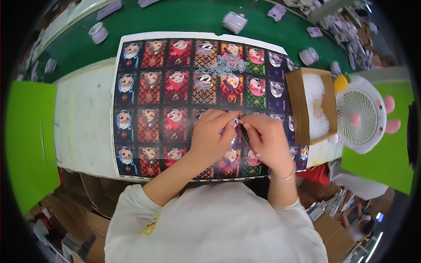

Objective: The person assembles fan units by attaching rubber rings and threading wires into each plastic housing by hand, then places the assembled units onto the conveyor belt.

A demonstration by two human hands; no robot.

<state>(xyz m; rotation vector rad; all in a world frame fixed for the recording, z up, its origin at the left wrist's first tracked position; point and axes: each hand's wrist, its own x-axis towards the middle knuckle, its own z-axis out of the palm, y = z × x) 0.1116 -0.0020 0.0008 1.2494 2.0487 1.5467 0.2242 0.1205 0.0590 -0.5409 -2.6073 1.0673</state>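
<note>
Both hands meet over the lower middle of a printed sheet with rows of cartoon figures. My left hand has its fingers closed on a small pale purple part. Close beside it on the right, my right hand pinches at the same part, its thumb and forefinger near a thin metallic piece. Thin dark red strands hang from between the hands. The fingers hide most of the part. Above the hands, a loose pile of small clear grey pieces lies on the sheet.
A cardboard box with clear plastic bits stands right of the sheet, beside a white fan with pink ears. Pale purple cups, one at the back left, and other parts lie on the green surface behind. A person is at the lower right.
</note>
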